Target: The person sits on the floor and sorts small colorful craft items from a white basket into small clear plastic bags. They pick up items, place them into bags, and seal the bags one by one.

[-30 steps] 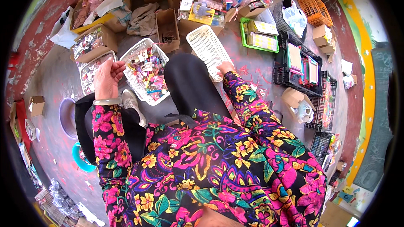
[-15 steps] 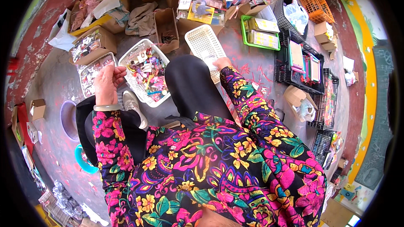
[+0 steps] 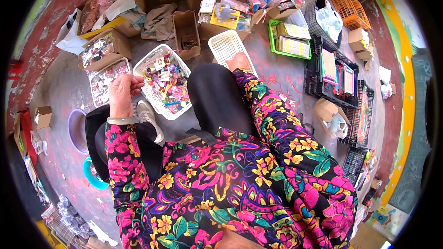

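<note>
My left hand (image 3: pixel 123 93) hovers with bent fingers drawn together, beside a white basket (image 3: pixel 152 96) of mixed small colourful trinkets (image 3: pixel 165 80). Whether anything small sits between those fingertips is hidden. On its other side is a white tray (image 3: pixel 94 93) of small packaged pieces. My right hand (image 3: pixel 238 61) reaches down into a second white basket (image 3: pixel 217 41), just beyond my knee. Its fingers point into the basket and are mostly covered by the back of the hand, so its grip does not show.
Open cardboard boxes (image 3: pixel 187 34) and a crumpled cloth (image 3: pixel 159 22) stand ahead. To the right are a green basket (image 3: pixel 290 56), black crates (image 3: pixel 330 92) and an orange crate (image 3: pixel 350 10). A purple basin (image 3: pixel 76 131) and a teal basin (image 3: pixel 94 175) sit at left.
My right hand has moved from the second basket's right side further into it, covering the clear packets seen there. My left hand stays near the trinket basket. The whole view has shifted slightly.
</note>
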A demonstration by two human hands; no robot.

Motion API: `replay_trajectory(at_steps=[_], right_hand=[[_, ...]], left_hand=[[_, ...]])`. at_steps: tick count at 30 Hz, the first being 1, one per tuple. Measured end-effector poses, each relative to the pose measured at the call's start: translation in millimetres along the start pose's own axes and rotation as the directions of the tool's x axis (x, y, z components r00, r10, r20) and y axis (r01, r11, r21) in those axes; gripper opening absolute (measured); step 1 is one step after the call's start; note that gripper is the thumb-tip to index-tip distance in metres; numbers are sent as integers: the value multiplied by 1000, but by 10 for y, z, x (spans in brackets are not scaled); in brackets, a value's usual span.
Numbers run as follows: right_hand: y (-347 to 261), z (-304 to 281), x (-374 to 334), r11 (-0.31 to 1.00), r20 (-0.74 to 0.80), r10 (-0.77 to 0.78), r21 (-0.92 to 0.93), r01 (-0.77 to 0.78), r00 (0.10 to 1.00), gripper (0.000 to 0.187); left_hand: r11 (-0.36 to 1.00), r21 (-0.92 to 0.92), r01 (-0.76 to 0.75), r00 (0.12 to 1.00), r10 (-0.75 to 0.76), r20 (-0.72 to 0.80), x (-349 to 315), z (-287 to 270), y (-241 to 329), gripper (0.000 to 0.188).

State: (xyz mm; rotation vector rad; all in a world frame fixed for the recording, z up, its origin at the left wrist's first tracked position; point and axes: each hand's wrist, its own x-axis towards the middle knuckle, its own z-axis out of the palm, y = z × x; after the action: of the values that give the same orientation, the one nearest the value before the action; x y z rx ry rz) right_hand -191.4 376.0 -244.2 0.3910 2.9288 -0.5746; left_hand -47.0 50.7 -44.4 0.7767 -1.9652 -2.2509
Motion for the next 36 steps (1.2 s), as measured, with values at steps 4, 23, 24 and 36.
replay_trajectory(at_steps=[4, 23, 24, 36], right_hand=[[38, 183, 115, 996, -14, 53, 76, -52, 998, 34], [-976, -1444, -40, 279, 330, -404, 933, -228, 853, 12], [-1184, -1567, -167, 281, 333, -478, 935, -218, 813, 13], [-2492, -1484, -1389, 200, -459, -842, 221, 955, 283, 11]], left_hand=[[1000, 6, 0, 1000, 0, -1, -30, 33, 24, 26], [993, 8, -119, 991, 118, 56, -23, 15, 54, 24], [993, -1, -121, 984, 120, 133, -54, 10, 122, 22], [901, -277, -333, 929, 365, 69, -36, 123, 236, 18]])
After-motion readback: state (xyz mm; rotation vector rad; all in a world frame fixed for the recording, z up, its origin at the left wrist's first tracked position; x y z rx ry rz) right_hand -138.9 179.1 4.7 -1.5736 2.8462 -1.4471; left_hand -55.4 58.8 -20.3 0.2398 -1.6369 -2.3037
